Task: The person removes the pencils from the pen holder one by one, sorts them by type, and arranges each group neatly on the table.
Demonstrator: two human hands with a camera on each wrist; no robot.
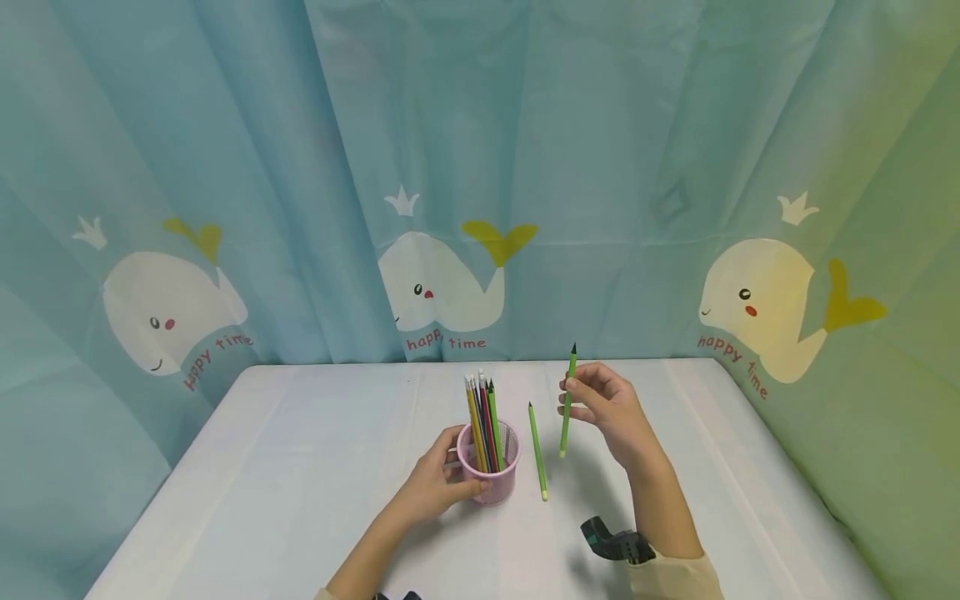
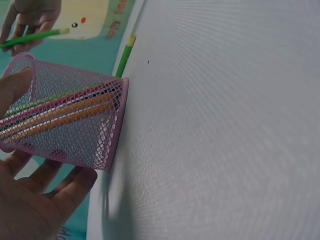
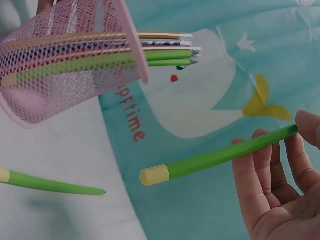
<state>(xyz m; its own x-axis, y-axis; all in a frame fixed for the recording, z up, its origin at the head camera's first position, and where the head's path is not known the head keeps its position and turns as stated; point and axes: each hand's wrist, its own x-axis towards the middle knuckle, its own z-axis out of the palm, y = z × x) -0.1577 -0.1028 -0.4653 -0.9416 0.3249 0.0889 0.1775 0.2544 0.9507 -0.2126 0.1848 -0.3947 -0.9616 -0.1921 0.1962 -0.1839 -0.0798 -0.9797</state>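
A pink mesh pencil cup (image 1: 495, 490) stands on the white table with several pencils (image 1: 483, 425) upright in it, yellow, red, dark and green. My left hand (image 1: 431, 487) holds the cup from its left side, thumb at the front of the rim; the left wrist view shows the fingers (image 2: 75, 192) beneath the mesh wall. To the right, my right hand (image 1: 611, 408) pinches a green pencil (image 1: 567, 408) above the table, dark tip up and pale yellow end down. Between cup and right hand, another green pencil (image 1: 537, 450) lies on the table, its tip pointing away from me.
The white table (image 1: 300, 483) reaches back to a blue-green curtain (image 1: 600, 167) printed with white whales. The curtain also runs along the left and right sides. A dark wrist device (image 1: 615, 542) sits on the right forearm by the beige sleeve (image 1: 675, 577).
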